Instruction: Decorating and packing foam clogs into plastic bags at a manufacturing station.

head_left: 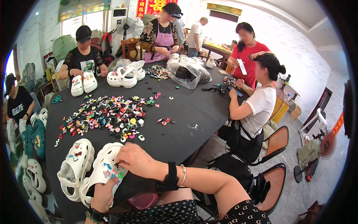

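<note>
A white clog (103, 159) with colourful shoe charms on its upper lies tilted at the near edge of the table. My left hand (103, 194) grips it by the side, thumb pressed up near the charms. Over the clog's upper, my right hand (137, 159) has its fingers pinched together. Something small and dark shows at those fingertips, too hidden to name. Just left stands the other white clog (77, 156), its upper decorated with charms and its heel strap towards me. Beyond both clogs spreads a large heap of loose shoe charms (106, 114).
The dark-topped table (175, 136) bears more white clogs (122, 77), a plastic bag (192, 76) and another charm pile (157, 72) at the back. Several people work around it. Clogs (35, 173) crowd the left side; chairs (274, 183) stand at right.
</note>
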{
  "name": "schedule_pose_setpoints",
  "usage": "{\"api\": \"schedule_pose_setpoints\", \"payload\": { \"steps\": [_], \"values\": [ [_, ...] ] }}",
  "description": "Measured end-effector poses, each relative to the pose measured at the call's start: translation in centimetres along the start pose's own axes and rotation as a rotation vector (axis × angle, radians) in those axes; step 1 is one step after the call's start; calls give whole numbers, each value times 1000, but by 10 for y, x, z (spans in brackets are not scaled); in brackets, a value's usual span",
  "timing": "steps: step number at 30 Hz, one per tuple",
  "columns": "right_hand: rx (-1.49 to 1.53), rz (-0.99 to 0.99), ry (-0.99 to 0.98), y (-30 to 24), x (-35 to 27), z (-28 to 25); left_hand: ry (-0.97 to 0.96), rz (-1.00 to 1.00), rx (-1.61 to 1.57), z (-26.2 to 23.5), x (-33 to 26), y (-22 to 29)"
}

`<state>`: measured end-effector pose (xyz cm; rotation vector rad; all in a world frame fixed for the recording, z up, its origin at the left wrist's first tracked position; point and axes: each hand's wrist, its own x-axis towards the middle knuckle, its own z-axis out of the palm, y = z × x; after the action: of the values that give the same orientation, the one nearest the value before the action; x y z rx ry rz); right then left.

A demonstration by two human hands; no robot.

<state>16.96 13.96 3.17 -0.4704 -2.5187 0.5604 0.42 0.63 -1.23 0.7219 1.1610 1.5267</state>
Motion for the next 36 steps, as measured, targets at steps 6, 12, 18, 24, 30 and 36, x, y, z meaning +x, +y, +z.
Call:
{"api": "schedule_pose_setpoints", "payload": {
  "steps": [6,12,18,24,30,36],
  "values": [
    [150,115,100,7,13,-9,-18,-37,-10,-1,-6,-2],
    [388,87,-56,16,15,-10,-53,-45,127,-2,-7,-3],
    [324,169,-92,17,12,-14,-132,55,282,-2,-1,-8],
    [260,191,-76,9,15,-10,-173,126,394,-6,-3,-1],
    [252,235,-110,10,14,-12,-179,183,485,-3,-7,-1],
    [469,164,-101,26,16,-13,-96,95,378,3,-9,1]
  ]
}}
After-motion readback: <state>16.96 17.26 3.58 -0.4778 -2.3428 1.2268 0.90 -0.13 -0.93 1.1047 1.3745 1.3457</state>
